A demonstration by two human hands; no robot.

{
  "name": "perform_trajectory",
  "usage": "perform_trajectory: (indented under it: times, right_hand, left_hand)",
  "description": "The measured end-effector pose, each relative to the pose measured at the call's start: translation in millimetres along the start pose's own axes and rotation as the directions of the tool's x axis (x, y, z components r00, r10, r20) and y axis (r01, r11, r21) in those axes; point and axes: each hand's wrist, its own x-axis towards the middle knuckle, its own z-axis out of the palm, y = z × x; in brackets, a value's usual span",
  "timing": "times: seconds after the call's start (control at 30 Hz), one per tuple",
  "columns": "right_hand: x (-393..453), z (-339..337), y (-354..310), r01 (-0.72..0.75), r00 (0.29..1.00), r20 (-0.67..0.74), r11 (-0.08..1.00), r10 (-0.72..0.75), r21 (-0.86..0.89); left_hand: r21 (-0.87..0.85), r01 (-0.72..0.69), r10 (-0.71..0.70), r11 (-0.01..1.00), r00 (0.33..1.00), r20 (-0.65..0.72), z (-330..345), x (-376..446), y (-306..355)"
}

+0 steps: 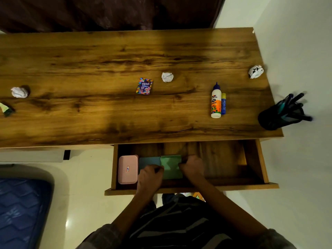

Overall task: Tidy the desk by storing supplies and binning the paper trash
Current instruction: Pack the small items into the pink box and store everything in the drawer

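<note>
Both hands reach into the open drawer [260,162] under the table's near edge: the left hand [150,177] and right hand [192,167] have their fingers clamped on opposite sides of a green pad [171,168], which lies beside a blue pad [149,161] and a pink case [128,169] (at the drawer's left end). On the table [107,60] lie three crumpled paper balls [167,77], [19,92], [255,71], a Gems packet [144,86], a glue bottle [216,103] touching a glue stick [223,103], and a pen holder [282,116] at the near right corner.

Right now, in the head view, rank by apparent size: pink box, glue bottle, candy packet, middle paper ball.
1. pink box, though it sits nearer the camera
2. glue bottle
3. candy packet
4. middle paper ball
</note>
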Motion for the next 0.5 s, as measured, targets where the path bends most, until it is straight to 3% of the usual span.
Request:
perform_trajectory:
  times: [0.37,0.5]
  right_hand:
    - [-8,-15,7,-0.028,0.996,0.087,0.995,0.019,0.099]
    - [-20,-24,18,-0.026,0.998,0.056,0.982,0.016,0.189]
  left_hand:
    - [-0.324,-0.021,0.021,0.946,1.0,-0.004,-18,-21,-30]
    - [-0.441,-0.003,0.011,0.898,1.0,0.014,-22,-27,-36]
